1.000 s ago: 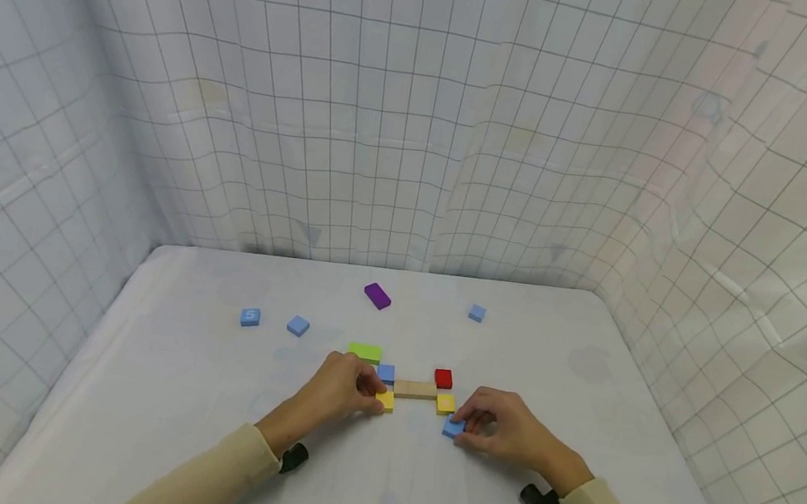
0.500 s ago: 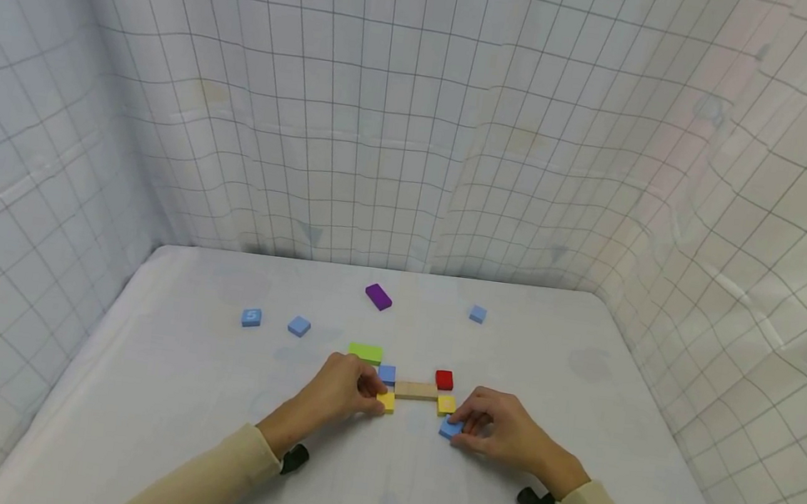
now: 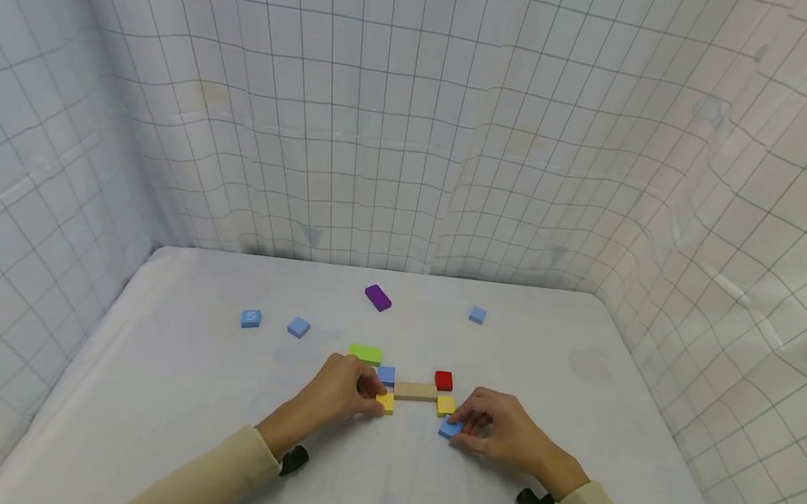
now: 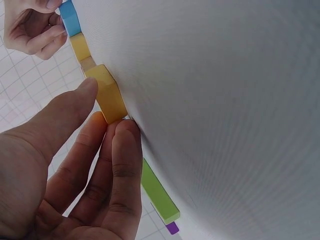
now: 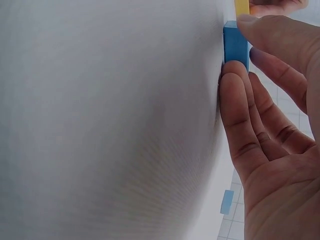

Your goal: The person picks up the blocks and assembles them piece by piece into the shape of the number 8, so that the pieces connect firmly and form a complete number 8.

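Note:
Between thumb and fingers my left hand (image 3: pixel 340 387) pinches a yellow block (image 4: pixel 109 95), which lies at the left end of a plain wooden block (image 3: pixel 415 391). My right hand (image 3: pixel 504 428) holds a square blue block (image 5: pixel 236 46) by its sides, just in front of a second yellow block (image 3: pixel 445 406) at the wooden block's right end. A red block (image 3: pixel 444 381) sits behind that right end. Behind the left yellow block is another blue block (image 3: pixel 386 375), with a lime green block (image 3: pixel 365 354) at its back left.
Farther back on the white-covered table (image 3: pixel 189 394) lie a purple block (image 3: pixel 379 297) and a small blue block (image 3: pixel 477 315). To the left are a blue block marked 5 (image 3: pixel 251 318) and a plain blue one (image 3: pixel 298 327). Grid-patterned curtains (image 3: pixel 420 119) surround the table.
My right hand has shifted the blue block slightly to the left, toward the front of the right yellow block. My left hand has stayed in place on its yellow block.

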Demonstrator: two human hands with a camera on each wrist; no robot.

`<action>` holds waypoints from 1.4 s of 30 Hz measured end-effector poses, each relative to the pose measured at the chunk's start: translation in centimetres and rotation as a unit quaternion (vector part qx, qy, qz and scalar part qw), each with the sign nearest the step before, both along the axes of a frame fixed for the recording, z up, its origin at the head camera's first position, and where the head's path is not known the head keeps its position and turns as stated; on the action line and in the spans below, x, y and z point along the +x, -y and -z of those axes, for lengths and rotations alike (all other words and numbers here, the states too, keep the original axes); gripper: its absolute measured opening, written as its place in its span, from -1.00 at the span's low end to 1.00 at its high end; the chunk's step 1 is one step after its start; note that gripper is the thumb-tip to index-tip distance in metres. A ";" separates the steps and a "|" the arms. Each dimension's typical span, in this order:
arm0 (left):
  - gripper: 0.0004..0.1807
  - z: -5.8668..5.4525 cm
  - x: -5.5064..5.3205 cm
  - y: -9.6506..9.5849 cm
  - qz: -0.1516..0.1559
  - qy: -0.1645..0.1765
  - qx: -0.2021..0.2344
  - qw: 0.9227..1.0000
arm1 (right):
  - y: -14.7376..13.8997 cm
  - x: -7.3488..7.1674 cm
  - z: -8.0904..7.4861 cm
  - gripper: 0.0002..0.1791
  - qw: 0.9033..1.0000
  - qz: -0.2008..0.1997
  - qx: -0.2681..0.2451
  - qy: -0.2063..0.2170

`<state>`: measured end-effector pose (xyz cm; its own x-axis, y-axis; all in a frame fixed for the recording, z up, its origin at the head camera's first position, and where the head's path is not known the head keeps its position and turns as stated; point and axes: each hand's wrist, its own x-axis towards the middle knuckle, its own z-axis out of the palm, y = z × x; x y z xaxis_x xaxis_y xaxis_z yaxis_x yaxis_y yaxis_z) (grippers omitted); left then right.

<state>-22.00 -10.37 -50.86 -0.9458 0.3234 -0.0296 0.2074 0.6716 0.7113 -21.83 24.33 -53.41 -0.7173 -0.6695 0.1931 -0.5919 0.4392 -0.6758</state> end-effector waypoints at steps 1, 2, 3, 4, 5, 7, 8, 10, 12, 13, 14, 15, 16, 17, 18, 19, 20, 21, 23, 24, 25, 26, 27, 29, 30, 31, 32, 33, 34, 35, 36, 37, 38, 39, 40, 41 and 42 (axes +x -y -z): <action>-0.79 0.0 0.0 0.0 0.000 -0.001 0.001 1.000 | 0.0 0.0 0.0 -0.72 1.000 0.001 0.000 0.000; -0.79 0.0 0.0 0.0 -0.001 0.000 0.002 1.000 | 0.0 0.0 0.1 -0.72 1.000 0.001 0.000 -0.001; -0.79 0.0 0.0 0.0 -0.001 -0.001 0.002 1.000 | 0.0 0.0 0.1 -0.72 1.000 0.002 0.000 -0.002; -0.79 0.1 0.1 0.1 0.000 -0.003 0.004 1.000 | 0.0 -0.1 0.1 -0.72 1.000 0.003 0.001 -0.004; -0.80 0.1 0.1 0.1 0.001 -0.006 0.004 1.000 | 0.0 -0.1 0.2 -0.72 1.000 0.004 0.002 -0.005; -0.80 0.1 0.1 0.1 0.003 -0.012 0.007 1.000 | 0.0 -0.1 0.3 -0.72 1.000 0.006 0.004 -0.007; -0.80 0.2 0.1 0.1 0.005 -0.015 0.008 1.000 | 0.0 -0.1 0.3 -0.72 1.000 0.007 0.005 -0.008; -0.81 0.2 0.1 0.1 0.009 -0.020 0.011 1.000 | -0.1 -0.1 0.3 -0.72 1.000 0.009 0.006 -0.007; -0.81 0.2 0.1 0.2 0.013 -0.023 0.015 1.000 | 0.0 -0.1 0.3 -0.73 1.000 0.010 0.007 -0.007; -0.80 0.2 0.1 0.2 0.016 -0.025 0.016 0.999 | 0.0 -0.1 0.3 -0.73 1.000 0.011 0.008 -0.006; -0.80 0.2 0.1 0.2 0.018 -0.027 0.018 0.999 | 0.0 -0.1 0.3 -0.74 1.000 0.011 0.008 -0.005; -0.80 0.2 0.1 0.3 0.020 -0.028 0.018 0.999 | 0.0 -0.1 0.3 -0.75 1.000 0.012 0.008 -0.005; -0.80 0.1 0.1 0.3 0.022 -0.029 0.019 0.999 | 0.0 -0.1 0.3 -0.75 1.000 0.013 0.009 -0.003; -0.79 0.2 0.1 0.3 0.024 -0.032 0.020 0.999 | 0.0 -0.1 0.4 -0.76 1.000 0.013 0.009 -0.003; -0.79 0.2 0.1 0.3 0.025 -0.033 0.019 0.999 | 0.0 -0.1 0.4 -0.76 1.000 0.014 0.010 -0.002; -0.79 0.2 0.1 0.3 0.027 -0.035 0.019 0.999 | 0.0 -0.1 0.4 -0.77 1.000 0.014 0.010 -0.001; -0.79 0.2 0.0 0.3 0.029 -0.037 0.018 0.999 | 0.0 -0.1 0.4 -0.77 1.000 0.014 0.010 -0.001; -0.79 0.2 0.1 0.3 0.030 -0.039 0.016 0.999 | 0.0 -0.1 0.4 -0.77 1.000 0.014 0.010 0.000; -0.79 0.2 0.1 0.2 0.032 -0.043 0.014 0.998 | 0.0 -0.1 0.4 -0.77 1.000 0.013 0.010 -0.001; -0.79 0.2 0.1 0.2 0.033 -0.045 0.012 0.998 | 0.0 -0.2 0.4 -0.77 1.000 0.013 0.010 -0.001; -0.79 0.2 0.1 0.2 0.034 -0.047 0.012 0.998 | 0.0 -0.2 0.4 -0.77 1.000 0.012 0.009 -0.002; -0.79 0.1 0.1 0.2 0.034 -0.047 0.011 0.998 | 0.0 -0.2 0.4 -0.77 1.000 0.011 0.009 -0.002; -0.79 0.1 0.1 0.2 0.035 -0.048 0.010 0.998 | 0.0 -0.2 0.4 -0.77 1.000 0.011 0.010 -0.003; -0.80 0.1 0.2 0.1 0.035 -0.048 0.009 0.998 | 0.0 -0.2 0.4 -0.77 1.000 0.010 0.010 -0.003; -0.80 0.1 0.2 0.1 0.036 -0.048 0.009 0.998 | 0.0 -0.2 0.4 -0.77 1.000 0.010 0.010 -0.004; -0.80 0.0 0.2 0.1 0.036 -0.048 0.009 0.998 | 0.0 -0.2 0.4 -0.77 1.000 0.010 0.010 -0.003; -0.80 0.0 0.2 0.1 0.036 -0.047 0.008 0.998 | 0.0 -0.1 0.4 -0.77 1.000 0.010 0.010 -0.003; -0.80 0.0 0.2 0.1 0.036 -0.046 0.007 0.998 | 0.0 -0.1 0.3 -0.77 1.000 0.010 0.010 -0.002; -0.79 -0.1 0.2 0.1 0.036 -0.047 0.006 0.998 | 0.0 -0.1 0.3 -0.77 1.000 0.009 0.010 -0.002; -0.79 -0.1 0.2 0.1 0.037 -0.048 0.006 0.998 | 0.0 -0.1 0.3 -0.77 1.000 0.009 0.009 -0.002; -0.78 -0.1 0.2 0.1 0.037 -0.048 0.006 0.998 | 0.0 -0.1 0.3 -0.77 1.000 0.008 0.009 -0.002; -0.78 -0.1 0.2 0.1 0.038 -0.049 0.005 0.998 | 0.0 -0.1 0.3 -0.77 1.000 0.008 0.008 -0.002; -0.78 -0.1 0.2 0.1 0.038 -0.050 0.005 0.998 | 0.0 -0.1 0.3 -0.77 1.000 0.007 0.008 -0.002; -0.78 -0.1 0.2 0.1 0.040 -0.053 0.006 0.998 | 0.0 -0.1 0.3 -0.77 1.000 0.007 0.008 -0.003; -0.77 -0.1 0.2 0.2 0.041 -0.055 0.007 0.998 | 0.0 -0.1 0.3 -0.77 1.000 0.007 0.008 -0.003; -0.77 0.0 0.2 0.2 0.042 -0.056 0.008 0.997 | 0.0 -0.1 0.3 -0.77 1.000 0.007 0.009 -0.002; -0.77 0.0 0.2 0.2 0.043 -0.057 0.010 0.997 | 0.0 -0.1 0.3 -0.77 1.000 0.008 0.010 -0.001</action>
